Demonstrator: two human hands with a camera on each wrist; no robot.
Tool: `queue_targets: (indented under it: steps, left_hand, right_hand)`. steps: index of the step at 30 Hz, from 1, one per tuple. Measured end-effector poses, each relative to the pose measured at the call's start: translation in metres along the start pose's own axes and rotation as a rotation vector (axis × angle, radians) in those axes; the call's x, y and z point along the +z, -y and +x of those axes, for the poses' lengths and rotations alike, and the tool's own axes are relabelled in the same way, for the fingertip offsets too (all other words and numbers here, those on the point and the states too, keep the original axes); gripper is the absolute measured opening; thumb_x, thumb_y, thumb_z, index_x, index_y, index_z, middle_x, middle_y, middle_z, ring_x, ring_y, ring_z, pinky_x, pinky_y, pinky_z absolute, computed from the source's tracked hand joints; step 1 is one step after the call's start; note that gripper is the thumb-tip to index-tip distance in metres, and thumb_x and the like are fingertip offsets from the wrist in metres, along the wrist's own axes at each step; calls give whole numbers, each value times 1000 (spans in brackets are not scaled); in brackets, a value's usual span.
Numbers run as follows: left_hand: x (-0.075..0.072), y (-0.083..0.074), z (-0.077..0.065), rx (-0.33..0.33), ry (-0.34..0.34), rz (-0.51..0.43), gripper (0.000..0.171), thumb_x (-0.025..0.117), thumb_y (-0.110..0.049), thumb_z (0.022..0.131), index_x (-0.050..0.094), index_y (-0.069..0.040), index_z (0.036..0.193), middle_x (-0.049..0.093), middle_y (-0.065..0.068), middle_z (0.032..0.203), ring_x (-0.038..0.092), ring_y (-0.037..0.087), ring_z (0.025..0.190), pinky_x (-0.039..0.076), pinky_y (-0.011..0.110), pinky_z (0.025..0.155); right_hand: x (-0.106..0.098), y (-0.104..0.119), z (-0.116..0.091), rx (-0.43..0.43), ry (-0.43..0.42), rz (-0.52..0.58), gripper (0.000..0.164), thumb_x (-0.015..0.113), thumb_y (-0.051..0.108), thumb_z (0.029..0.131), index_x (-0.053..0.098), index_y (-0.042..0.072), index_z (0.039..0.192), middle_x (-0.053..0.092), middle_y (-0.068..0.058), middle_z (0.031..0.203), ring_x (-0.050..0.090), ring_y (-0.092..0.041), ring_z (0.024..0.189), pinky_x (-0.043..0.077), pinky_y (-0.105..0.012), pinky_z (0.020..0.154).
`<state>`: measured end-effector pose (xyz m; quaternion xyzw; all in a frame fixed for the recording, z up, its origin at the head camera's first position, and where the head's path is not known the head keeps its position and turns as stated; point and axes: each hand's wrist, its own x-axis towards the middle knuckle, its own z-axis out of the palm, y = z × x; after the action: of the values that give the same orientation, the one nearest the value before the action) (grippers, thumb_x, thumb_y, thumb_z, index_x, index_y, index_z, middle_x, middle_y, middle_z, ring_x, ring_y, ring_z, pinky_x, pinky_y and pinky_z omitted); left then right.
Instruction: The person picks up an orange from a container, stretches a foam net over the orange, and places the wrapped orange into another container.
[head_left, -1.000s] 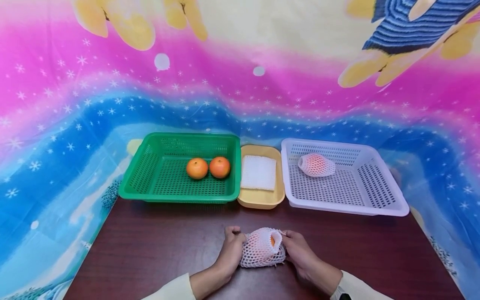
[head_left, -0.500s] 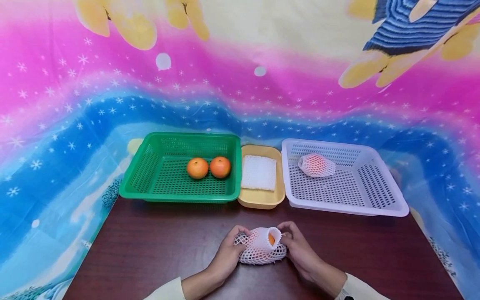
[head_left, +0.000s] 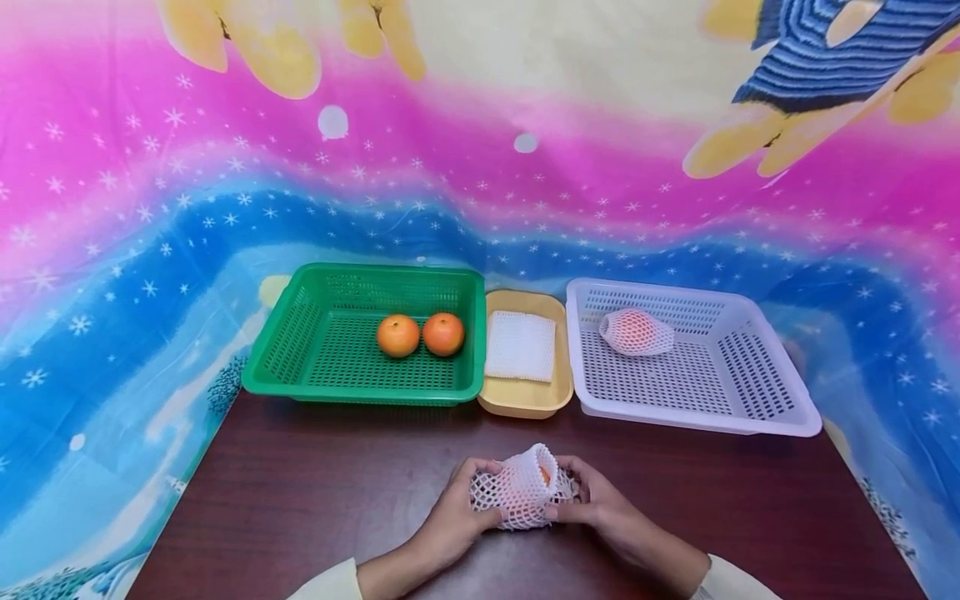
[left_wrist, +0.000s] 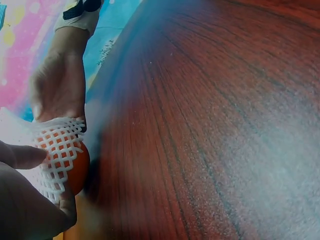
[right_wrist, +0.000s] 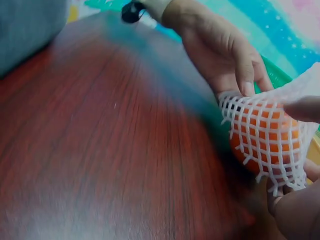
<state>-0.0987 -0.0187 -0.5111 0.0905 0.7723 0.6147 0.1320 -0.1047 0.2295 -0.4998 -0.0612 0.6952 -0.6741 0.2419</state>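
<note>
Between my two hands is an orange (head_left: 545, 476) in a white foam net sleeve (head_left: 517, 493), just above or on the table; the sleeve's open mouth stands up at the top. My left hand (head_left: 456, 510) grips the sleeve and fruit from the left, thumb on the near side. From the right, my right hand (head_left: 600, 505) holds the sleeve, its thumb in front and fingers behind. Bare orange skin (left_wrist: 79, 172) shows past the sleeve's lower edge in the left wrist view. In the right wrist view the mesh (right_wrist: 267, 132) is stretched over the fruit.
Two bare oranges (head_left: 398, 335) lie in a green basket (head_left: 360, 393) at the back left. Flat white foam nets (head_left: 521, 346) rest in a yellow tray (head_left: 525, 402) in the middle. A lilac basket (head_left: 693, 418) at the right holds a netted fruit (head_left: 634, 332).
Both hands have shifted their hold on the sleeve, and the right thumb has come round to the front. The sleeve's mouth has risen and stands more upright.
</note>
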Motion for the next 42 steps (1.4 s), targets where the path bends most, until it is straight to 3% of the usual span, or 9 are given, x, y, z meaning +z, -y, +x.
queue_targets:
  steps: [5, 9, 14, 23, 27, 31, 35, 40, 42]
  left_hand:
    - [0, 1, -1, 39, 0, 106, 56, 84, -13, 79, 56, -14, 128, 52, 9, 136, 48, 32, 136, 37, 47, 113]
    - [0, 2, 0, 41, 4, 154, 62, 86, -13, 77, 53, -12, 131, 53, 9, 136, 51, 30, 132, 40, 45, 110]
    - [0, 4, 2, 45, 36, 187, 65, 87, -14, 76, 53, -12, 132, 56, 9, 136, 52, 27, 130, 42, 41, 109]
    - [-1, 2, 5, 50, 40, 237, 66, 89, -9, 73, 56, -8, 131, 60, 13, 133, 56, 33, 128, 45, 51, 107]
    - [0, 0, 6, 46, 55, 241, 67, 89, -7, 72, 57, -7, 131, 65, 13, 127, 60, 31, 121, 48, 46, 103]
    - [1, 0, 8, 39, 71, 217, 68, 89, -5, 72, 57, -7, 132, 66, 12, 125, 61, 29, 119, 48, 43, 102]
    - [1, 1, 9, 21, 97, 85, 70, 87, 0, 71, 55, -5, 134, 64, 14, 125, 61, 27, 115, 50, 35, 98]
    - [-3, -1, 14, -99, 180, -343, 77, 74, 15, 71, 50, -2, 142, 61, 19, 122, 65, 23, 105, 57, 26, 84]
    - [-3, -2, 16, -146, 206, -469, 81, 71, 16, 71, 47, -4, 146, 61, 19, 123, 66, 23, 105, 57, 27, 85]
  right_hand:
    - [0, -5, -1, -80, -82, -258, 74, 86, 12, 81, 45, -10, 139, 56, -21, 126, 59, -4, 105, 51, -19, 89]
    - [-1, -6, 0, -119, -104, -327, 69, 90, 14, 77, 54, -5, 133, 52, -19, 123, 53, -3, 107, 47, -17, 92]
    - [-1, -8, 0, -130, -84, -295, 69, 90, 11, 76, 53, -9, 131, 51, -24, 125, 55, -3, 106, 49, -18, 91]
    - [-5, -5, 2, -109, -50, -380, 69, 87, 19, 80, 53, -8, 133, 58, -20, 125, 54, -3, 107, 46, -17, 93]
    - [-7, -3, 3, -89, 47, -284, 68, 81, 15, 87, 46, -15, 137, 62, -24, 126, 60, -2, 106, 50, -18, 92]
    - [-8, -3, 3, -43, 96, -139, 78, 79, 11, 88, 34, -19, 145, 61, -29, 129, 64, -6, 106, 54, -21, 90]
    - [-11, -4, 3, 17, 65, -15, 88, 80, 7, 86, 27, -18, 151, 63, -22, 133, 68, -10, 108, 57, -24, 90]
    - [-16, -5, 1, 46, 92, 177, 86, 71, -3, 90, 17, -16, 155, 63, -10, 136, 67, -13, 116, 56, -28, 97]
    - [-18, -5, 0, 45, 112, 247, 84, 67, -4, 93, 13, -15, 156, 61, -6, 139, 64, -12, 121, 54, -28, 102]
